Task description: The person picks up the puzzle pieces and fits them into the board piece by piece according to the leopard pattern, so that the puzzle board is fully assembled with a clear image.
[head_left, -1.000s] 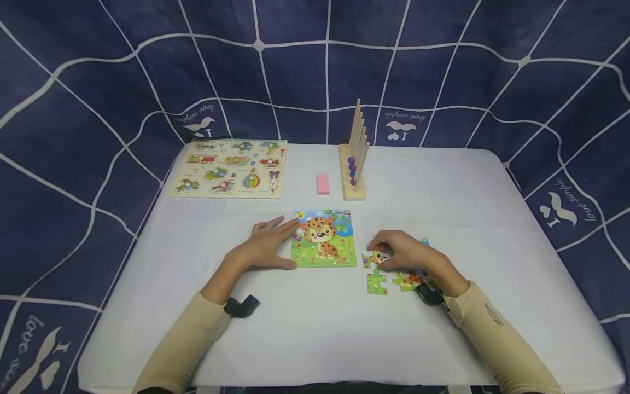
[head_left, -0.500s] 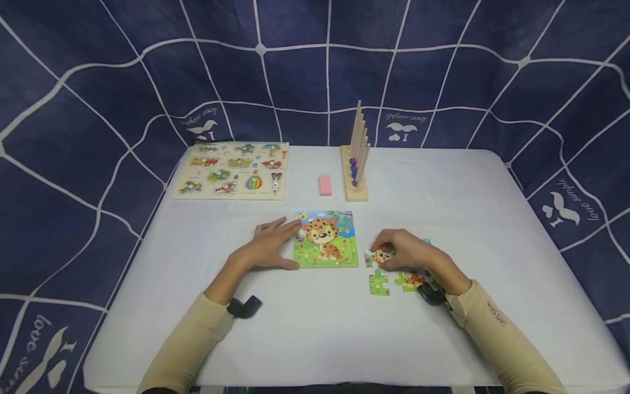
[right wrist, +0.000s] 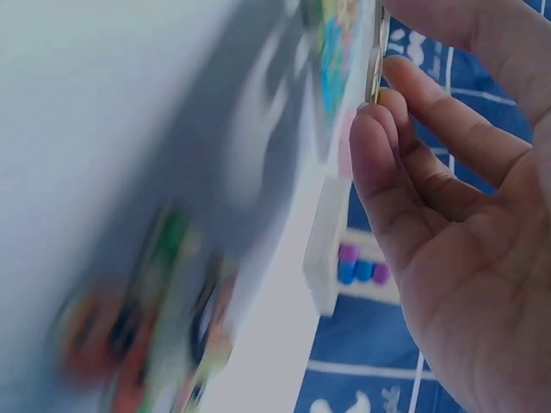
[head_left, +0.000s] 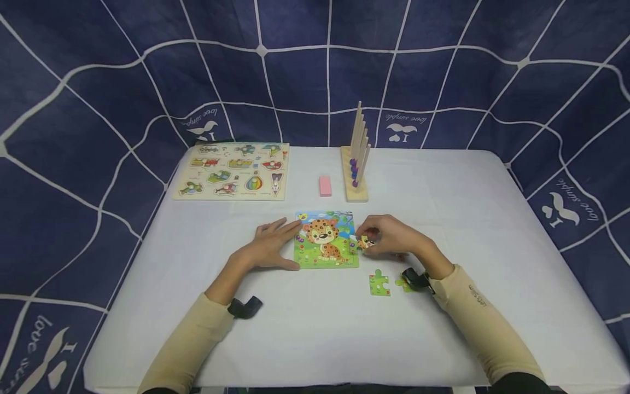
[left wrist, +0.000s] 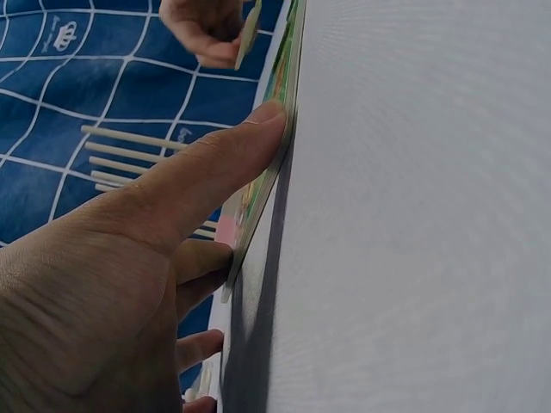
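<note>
Left hand [head_left: 269,249] is laid fingers-out against the leopard board [head_left: 325,232] — one puzzle piece [head_left: 365,241] is pinched by the right hand [head_left: 394,238] at its right edge, not placed yet — and loose pieces [head_left: 379,284] are left on the surface [head_left: 305,339].

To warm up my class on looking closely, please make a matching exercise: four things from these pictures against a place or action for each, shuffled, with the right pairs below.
1. left hand
2. right hand
3. pink block
4. peg stand

A. bears blue and purple beads
B. holds a jigsaw section
C. touches the leopard board
D. lies between the vehicle board and the peg stand

Pairs: 1-C, 2-B, 3-D, 4-A
</note>
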The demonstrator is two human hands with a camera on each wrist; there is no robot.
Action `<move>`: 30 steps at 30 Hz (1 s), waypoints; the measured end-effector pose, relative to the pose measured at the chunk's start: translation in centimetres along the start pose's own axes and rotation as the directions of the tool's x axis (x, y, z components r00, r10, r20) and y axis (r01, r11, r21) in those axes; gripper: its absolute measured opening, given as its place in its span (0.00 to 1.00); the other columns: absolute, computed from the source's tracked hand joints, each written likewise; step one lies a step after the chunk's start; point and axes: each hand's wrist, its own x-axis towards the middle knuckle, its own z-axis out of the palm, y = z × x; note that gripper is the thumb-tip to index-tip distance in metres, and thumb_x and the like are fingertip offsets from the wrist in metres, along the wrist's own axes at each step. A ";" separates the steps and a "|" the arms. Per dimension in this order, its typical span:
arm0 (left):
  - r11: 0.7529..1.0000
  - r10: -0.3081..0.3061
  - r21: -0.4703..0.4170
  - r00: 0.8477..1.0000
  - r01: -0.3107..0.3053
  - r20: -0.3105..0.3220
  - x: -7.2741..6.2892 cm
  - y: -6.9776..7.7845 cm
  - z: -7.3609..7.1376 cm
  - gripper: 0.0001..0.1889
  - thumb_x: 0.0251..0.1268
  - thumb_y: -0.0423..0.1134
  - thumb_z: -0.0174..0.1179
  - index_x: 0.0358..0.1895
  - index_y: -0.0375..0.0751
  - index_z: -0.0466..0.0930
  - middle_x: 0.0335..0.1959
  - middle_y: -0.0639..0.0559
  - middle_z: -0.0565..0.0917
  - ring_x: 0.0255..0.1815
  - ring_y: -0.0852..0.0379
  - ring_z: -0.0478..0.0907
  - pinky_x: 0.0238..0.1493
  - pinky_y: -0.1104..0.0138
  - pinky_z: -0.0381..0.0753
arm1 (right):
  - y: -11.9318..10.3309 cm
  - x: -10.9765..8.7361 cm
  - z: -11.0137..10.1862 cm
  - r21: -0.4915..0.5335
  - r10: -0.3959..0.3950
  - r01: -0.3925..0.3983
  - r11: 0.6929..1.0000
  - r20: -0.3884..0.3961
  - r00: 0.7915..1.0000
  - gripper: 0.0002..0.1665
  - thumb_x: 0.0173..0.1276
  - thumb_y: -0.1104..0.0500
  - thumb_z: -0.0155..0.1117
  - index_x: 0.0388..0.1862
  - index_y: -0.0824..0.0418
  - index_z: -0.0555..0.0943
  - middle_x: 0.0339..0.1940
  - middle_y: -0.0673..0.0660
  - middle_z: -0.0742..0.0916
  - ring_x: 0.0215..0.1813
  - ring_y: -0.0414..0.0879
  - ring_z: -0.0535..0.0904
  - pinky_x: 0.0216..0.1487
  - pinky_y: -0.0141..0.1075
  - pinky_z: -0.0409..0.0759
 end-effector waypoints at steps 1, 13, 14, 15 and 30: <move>1.000 0.000 -0.001 1.000 0.000 0.001 0.0 0.0 0.0 0.57 0.47 0.67 0.68 0.79 0.51 0.48 0.81 0.54 0.50 0.81 0.40 0.40 0.74 0.40 0.46 | -0.2 0.4 0.1 0.001 -0.011 0.011 1.000 0.004 1.000 0.21 0.52 0.58 0.76 0.46 0.58 0.85 0.37 0.49 0.84 0.37 0.42 0.75 0.39 0.32 0.75; 1.000 0.001 -0.007 1.000 -0.001 0.006 0.0 0.0 0.0 0.57 0.47 0.68 0.67 0.79 0.52 0.48 0.81 0.55 0.51 0.81 0.41 0.40 0.74 0.41 0.46 | -2.6 5.6 2.1 -0.029 -0.089 0.091 0.995 0.047 0.995 0.20 0.53 0.57 0.75 0.46 0.59 0.85 0.33 0.52 0.81 0.35 0.41 0.72 0.37 0.31 0.73; 1.000 0.001 -0.007 1.000 -0.001 0.008 0.0 0.0 0.0 0.57 0.48 0.68 0.67 0.79 0.52 0.48 0.81 0.55 0.50 0.81 0.41 0.40 0.74 0.41 0.46 | -2.8 5.9 2.3 -0.031 -0.085 0.086 0.996 0.052 0.995 0.20 0.53 0.57 0.75 0.46 0.59 0.85 0.33 0.51 0.81 0.35 0.41 0.72 0.37 0.31 0.73; 1.000 0.001 -0.007 1.000 -0.001 0.010 0.1 0.0 0.0 0.57 0.48 0.68 0.67 0.79 0.52 0.48 0.81 0.55 0.50 0.81 0.41 0.40 0.74 0.41 0.46 | -3.0 6.3 2.5 -0.034 -0.082 0.084 0.996 0.056 0.995 0.20 0.53 0.57 0.75 0.46 0.59 0.85 0.34 0.51 0.81 0.35 0.41 0.72 0.36 0.31 0.73; 0.999 0.011 -0.031 1.000 -0.011 0.013 -0.2 0.0 -0.1 0.56 0.49 0.66 0.67 0.79 0.51 0.47 0.81 0.56 0.49 0.81 0.42 0.40 0.73 0.40 0.45 | -5.2 9.6 4.2 -0.080 -0.084 0.092 0.993 0.098 0.992 0.24 0.56 0.57 0.73 0.54 0.57 0.84 0.41 0.50 0.83 0.37 0.41 0.73 0.39 0.30 0.73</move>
